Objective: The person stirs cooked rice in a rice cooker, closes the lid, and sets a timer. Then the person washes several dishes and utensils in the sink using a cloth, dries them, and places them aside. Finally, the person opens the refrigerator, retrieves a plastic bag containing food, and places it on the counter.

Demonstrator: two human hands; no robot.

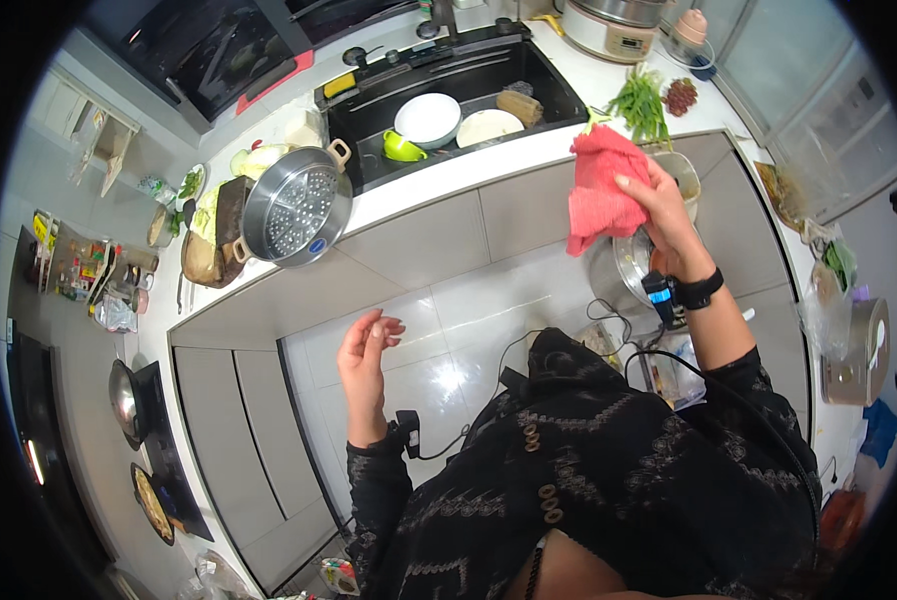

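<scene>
A red cloth (606, 187) hangs from my right hand (670, 206), which pinches it between thumb and fingers in front of the counter's edge. My left hand (366, 345) is raised over the floor, its fingers loosely bent and nothing in them. Ahead is a black sink (366, 169) containing a white bowl (427, 118), a pale plate (490, 129), a green cup (403, 147) and a tan scrubber (520, 107). Left of the sink, a steel steamer pot (296, 206) with a perforated insert sits tilted near the counter's front edge.
A wooden chopping board (207, 259) and cabbage lie beside the pot. Green vegetables (637, 103) and grapes (679, 97) rest right of the sink. Below my right hand stands a metal bin (628, 262). Cables (606, 307) dangle near my body. A wok (124, 401) is on the left.
</scene>
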